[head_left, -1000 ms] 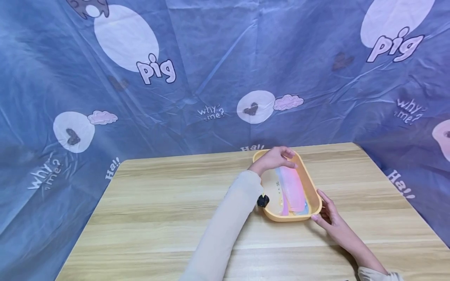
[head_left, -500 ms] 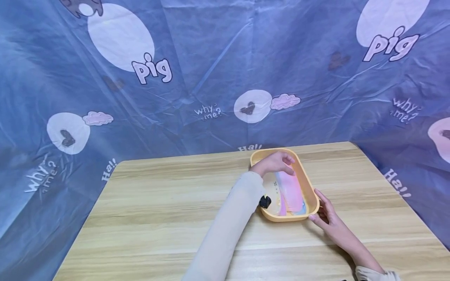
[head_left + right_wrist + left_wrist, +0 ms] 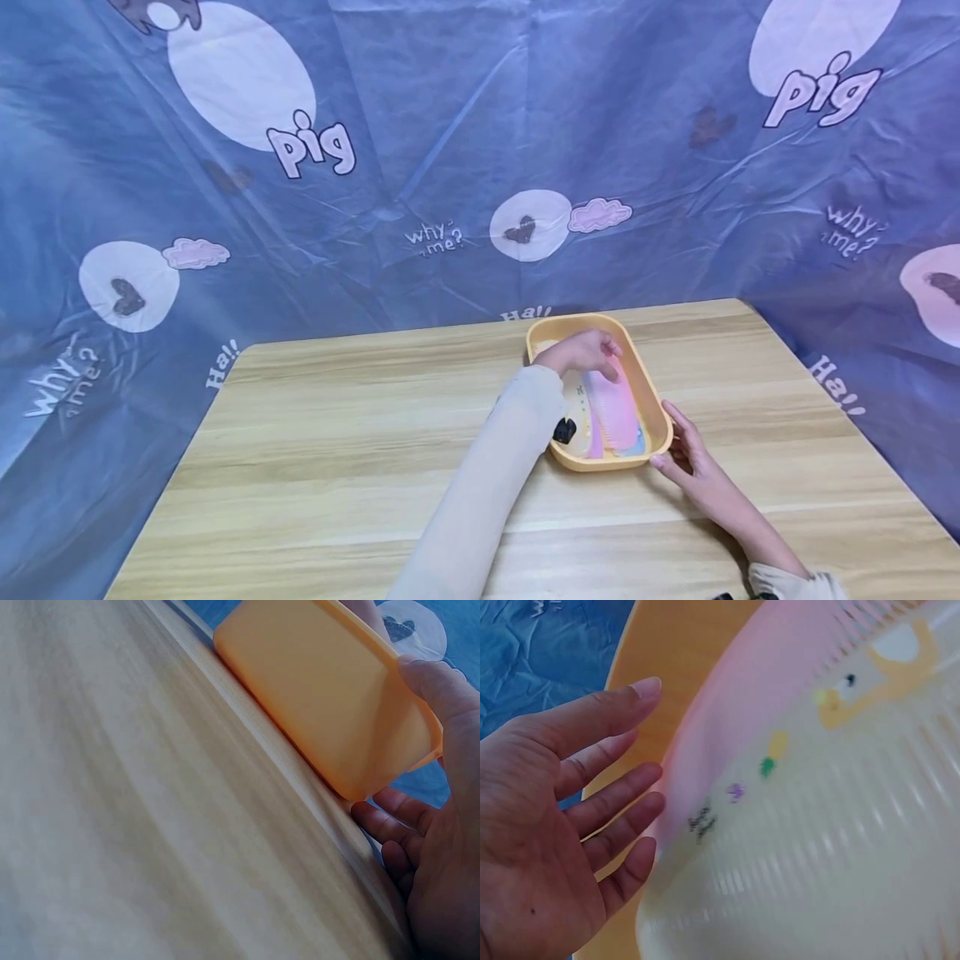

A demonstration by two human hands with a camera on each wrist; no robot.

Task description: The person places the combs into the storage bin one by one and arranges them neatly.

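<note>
A yellow-orange plastic tray (image 3: pixel 636 371) stands near the table's back edge, holding combs. Among them are a pink comb (image 3: pixel 619 421) and a cream, see-through comb (image 3: pixel 817 855) printed with small coloured figures. Something light blue (image 3: pixel 638 443) peeks out below the pink one. Over the far half of the tray hovers my left hand (image 3: pixel 583 352), its fingers loosely bent. Its fingertips are at the edge of the combs in the left wrist view; whether they touch is unclear. My right hand (image 3: pixel 697 468) grips the near right corner, thumb on the rim, fingers low against the base.
The wooden table (image 3: pixel 360 450) stretches to the left and in front of the tray. Blue printed cloth (image 3: pixel 390 167) hangs behind it and along the sides. A small black object (image 3: pixel 564 430) sits by my left cuff.
My left hand has come slightly lower and nearer over the tray, fingers bending down toward the pink comb. The right hand keeps its hold on the corner. The head view has shifted a little.
</note>
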